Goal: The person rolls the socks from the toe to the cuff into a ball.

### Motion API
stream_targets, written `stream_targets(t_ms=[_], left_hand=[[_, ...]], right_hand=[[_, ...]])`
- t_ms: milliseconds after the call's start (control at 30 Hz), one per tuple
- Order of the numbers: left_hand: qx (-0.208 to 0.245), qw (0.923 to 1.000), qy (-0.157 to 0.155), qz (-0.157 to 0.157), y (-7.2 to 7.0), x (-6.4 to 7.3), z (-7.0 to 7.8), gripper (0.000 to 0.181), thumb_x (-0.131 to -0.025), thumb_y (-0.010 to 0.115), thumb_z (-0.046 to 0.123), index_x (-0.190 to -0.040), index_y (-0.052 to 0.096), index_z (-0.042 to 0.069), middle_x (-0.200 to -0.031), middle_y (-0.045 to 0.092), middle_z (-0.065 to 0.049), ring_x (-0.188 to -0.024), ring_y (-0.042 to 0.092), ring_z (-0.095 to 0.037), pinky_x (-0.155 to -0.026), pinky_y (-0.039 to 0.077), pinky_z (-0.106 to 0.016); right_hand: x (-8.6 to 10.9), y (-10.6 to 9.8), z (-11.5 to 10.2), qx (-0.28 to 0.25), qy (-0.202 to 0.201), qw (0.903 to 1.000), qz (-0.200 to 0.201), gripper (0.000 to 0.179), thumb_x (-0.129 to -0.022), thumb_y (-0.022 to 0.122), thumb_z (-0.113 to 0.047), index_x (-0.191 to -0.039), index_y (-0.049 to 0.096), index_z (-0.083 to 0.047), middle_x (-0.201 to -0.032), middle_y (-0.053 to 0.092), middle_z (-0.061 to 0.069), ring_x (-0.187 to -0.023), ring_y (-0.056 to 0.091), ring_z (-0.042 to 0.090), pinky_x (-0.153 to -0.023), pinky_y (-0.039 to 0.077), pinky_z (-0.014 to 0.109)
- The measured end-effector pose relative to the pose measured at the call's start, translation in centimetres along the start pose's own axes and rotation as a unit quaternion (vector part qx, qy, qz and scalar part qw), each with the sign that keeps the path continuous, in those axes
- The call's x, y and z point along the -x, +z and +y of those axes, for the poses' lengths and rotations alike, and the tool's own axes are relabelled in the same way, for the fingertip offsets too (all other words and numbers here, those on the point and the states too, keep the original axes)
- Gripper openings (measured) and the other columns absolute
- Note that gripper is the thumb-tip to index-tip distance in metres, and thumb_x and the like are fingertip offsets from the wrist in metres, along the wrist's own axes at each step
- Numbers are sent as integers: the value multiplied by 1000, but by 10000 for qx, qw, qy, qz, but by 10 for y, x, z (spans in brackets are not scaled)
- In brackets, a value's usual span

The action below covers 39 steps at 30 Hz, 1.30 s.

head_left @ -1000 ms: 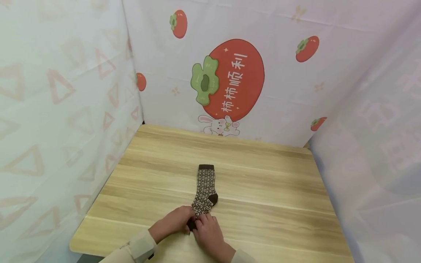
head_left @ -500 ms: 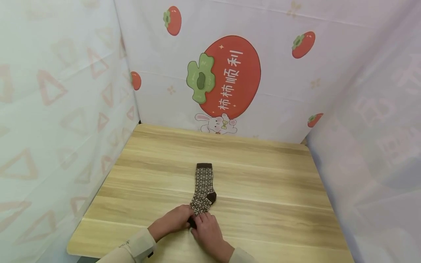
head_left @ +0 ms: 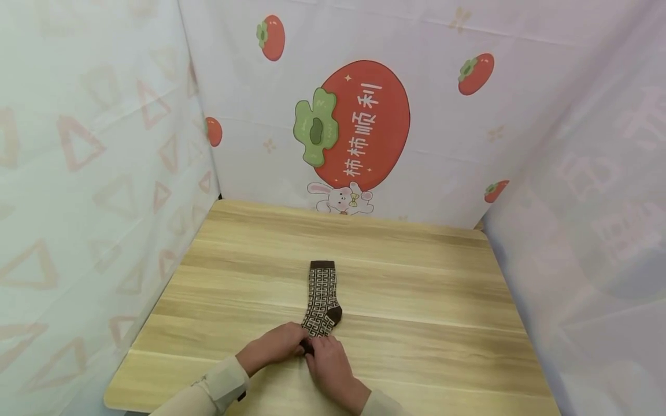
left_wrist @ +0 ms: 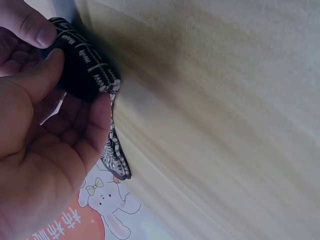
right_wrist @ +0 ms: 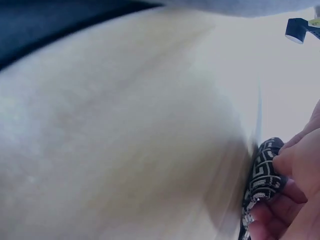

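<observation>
A dark brown and cream patterned sock (head_left: 321,292) lies flat on the wooden table, its dark cuff pointing away and its dark heel to the right. At the near end, my left hand (head_left: 277,345) pinches the toe part from the left. My right hand (head_left: 332,365) holds that same end from the right, close beside it. The toe is turned up and over, with the dark toe section (left_wrist: 82,70) between thumb and fingers in the left wrist view. In the right wrist view, the sock's rolled edge (right_wrist: 264,172) sits against my right fingers. My hands partly hide this end.
The light wood table (head_left: 416,300) extends around the sock on all sides. Behind it hangs a white cloth wall (head_left: 437,173) printed with persimmons and a rabbit. More cloth walls (head_left: 104,202) close in the left and right sides.
The sock's near end has become shorter, its dark toe turning over and away from me between both hands. The cuff and heel stay flat. The head view has shifted slightly.
</observation>
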<state>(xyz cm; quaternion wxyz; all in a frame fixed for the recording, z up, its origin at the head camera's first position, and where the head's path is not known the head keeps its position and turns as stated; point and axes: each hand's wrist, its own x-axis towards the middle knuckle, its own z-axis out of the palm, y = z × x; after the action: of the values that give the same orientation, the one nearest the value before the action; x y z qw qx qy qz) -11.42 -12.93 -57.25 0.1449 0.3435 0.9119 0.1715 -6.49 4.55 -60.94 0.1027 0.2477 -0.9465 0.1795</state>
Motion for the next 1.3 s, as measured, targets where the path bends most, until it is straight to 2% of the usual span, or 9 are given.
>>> stream_targets(t_ms=[133,233,367,533,767,867,1000,1200,1300], left_hand=[[148,9994,-312,-56,1,-2,2,11,-89,74,10,-88,63,10,-78,64,3,-67,48,-3,-60,45,-23],[196,9991,-375,-58,3,-5,1,11,-90,73,12,-86,64,10,-75,62,4,-65,46,-3,-59,44,-22],[204,9991,-351,143,9,-8,-1,11,-89,74,12,-81,67,11,-72,59,5,-65,44,-4,-59,43,-22],[-121,9982,-427,413,16,-12,-1,10,-87,76,15,-78,72,11,-73,59,3,-67,47,-6,-63,46,-25],[136,9932,-1032,526,17,-19,2,20,-85,78,12,-77,60,14,-73,54,5,-68,46,-8,-62,44,-26],[116,9914,-977,862,17,-19,4,26,-81,80,9,-73,55,15,-72,51,5,-68,44,-9,-60,41,-25],[-181,9901,-758,1171,21,-17,5,25,-78,81,10,-69,60,15,-70,56,5,-66,49,-9,-60,43,-25],[-357,9901,-473,1275,22,-8,6,16,-75,85,17,-75,70,16,-71,65,5,-67,57,-8,-61,48,-27],[-275,9914,-364,1227,21,-5,6,24,-67,89,18,-84,72,15,-80,68,4,-72,56,-9,-66,49,-26]], right_hand=[[-1,0,2,-209,182,9994,-185,14,-86,76,-21,-89,64,-13,-86,66,-1,-83,59,15,-68,46,27],[-2,-1,4,-410,283,9981,-363,12,-88,75,-20,-89,65,-13,-85,66,-2,-81,58,14,-68,46,27],[-6,-2,7,-648,438,9954,-551,11,-88,74,-17,-87,64,-13,-79,65,-3,-71,54,10,-62,43,25],[-9,-1,8,-848,664,9922,-629,16,-88,74,-14,-88,58,-14,-74,59,-4,-64,49,7,-55,37,22],[-14,-4,9,-721,923,9907,-686,17,-86,73,-15,-80,57,-16,-74,53,-5,-61,47,8,-52,37,25],[-17,-5,9,-575,1068,9900,-718,19,-84,74,-16,-76,57,-17,-75,49,-6,-60,43,7,-52,35,24],[-19,-5,8,-449,918,9934,-520,18,-84,74,-14,-76,58,-16,-74,49,-5,-61,42,7,-53,35,23],[-23,-5,10,-200,664,9972,-273,16,-85,74,-15,-74,62,-16,-72,56,-5,-64,49,10,-55,38,25],[-23,-4,14,-72,567,9982,-190,15,-84,75,-15,-74,64,-16,-72,57,-5,-65,52,11,-56,39,25]])
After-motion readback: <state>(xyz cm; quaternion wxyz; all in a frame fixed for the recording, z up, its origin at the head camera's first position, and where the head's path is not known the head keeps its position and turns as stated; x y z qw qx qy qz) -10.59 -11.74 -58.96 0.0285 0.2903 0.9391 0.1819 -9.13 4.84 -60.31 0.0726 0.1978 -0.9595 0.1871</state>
